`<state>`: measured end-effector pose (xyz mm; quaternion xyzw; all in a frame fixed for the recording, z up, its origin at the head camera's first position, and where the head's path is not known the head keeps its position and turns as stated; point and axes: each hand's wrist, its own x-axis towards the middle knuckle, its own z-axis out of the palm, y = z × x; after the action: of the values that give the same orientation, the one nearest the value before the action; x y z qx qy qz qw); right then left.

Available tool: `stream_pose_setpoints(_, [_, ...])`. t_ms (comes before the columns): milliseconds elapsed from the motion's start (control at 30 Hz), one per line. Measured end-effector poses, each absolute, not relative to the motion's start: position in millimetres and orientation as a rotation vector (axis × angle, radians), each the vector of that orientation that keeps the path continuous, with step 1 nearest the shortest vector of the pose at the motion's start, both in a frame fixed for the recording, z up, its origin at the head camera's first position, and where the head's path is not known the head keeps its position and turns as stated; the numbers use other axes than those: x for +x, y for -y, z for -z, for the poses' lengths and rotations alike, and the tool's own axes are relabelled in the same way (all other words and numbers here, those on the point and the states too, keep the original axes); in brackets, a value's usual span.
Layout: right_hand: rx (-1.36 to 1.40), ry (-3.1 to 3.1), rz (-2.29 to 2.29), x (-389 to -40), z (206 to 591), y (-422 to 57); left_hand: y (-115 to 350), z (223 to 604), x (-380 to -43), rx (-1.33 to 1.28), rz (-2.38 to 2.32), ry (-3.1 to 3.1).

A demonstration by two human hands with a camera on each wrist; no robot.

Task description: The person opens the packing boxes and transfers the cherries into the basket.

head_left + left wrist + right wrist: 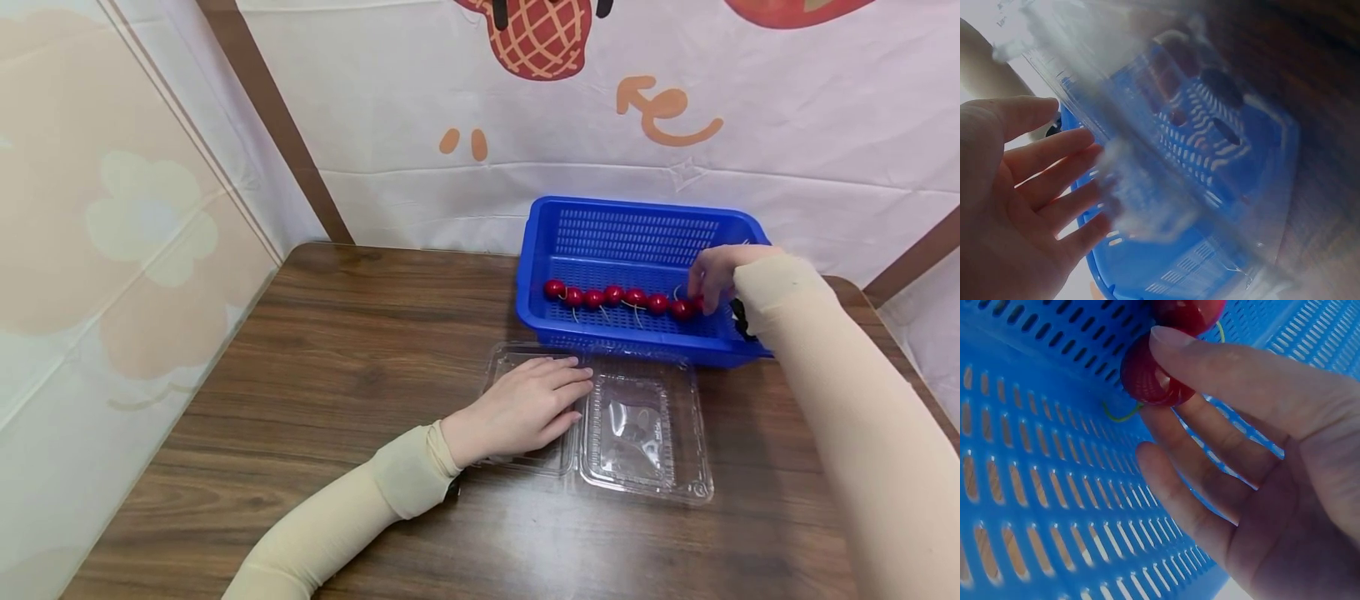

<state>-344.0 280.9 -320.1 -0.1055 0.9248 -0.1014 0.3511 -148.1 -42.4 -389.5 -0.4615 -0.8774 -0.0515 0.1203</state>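
Inside the blue plastic basket (528, 258) a row of dark red cherries (614, 295) with thin stems lies along the bottom. At the right end of that row is my right hand (722, 271), reaching down into the basket. The right wrist view shows its thumb and fingers pinching one cherry (1147, 374) with a green stem; a second cherry (1188, 311) lies just beyond. My left hand (521, 408) rests with fingers extended on the left half of a clear plastic clamshell box (645, 492), which lies spread open. No fruit shows in the box.
Basket and box stand on a dark wood-grain table (360, 350), the basket at the back right with the box directly in front. A printed fabric curtain (390, 200) hangs behind the table and along its left side. Something small and black (741, 319) shows beside the right wrist.
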Motion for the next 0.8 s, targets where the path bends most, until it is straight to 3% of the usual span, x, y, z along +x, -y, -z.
stream_pose_setpoints(800, [-0.243, -2.353, 0.331, -343.6, 331.2, -277.8, 41.8, 389.5, -148.2, -1.350, 0.159, 2.566])
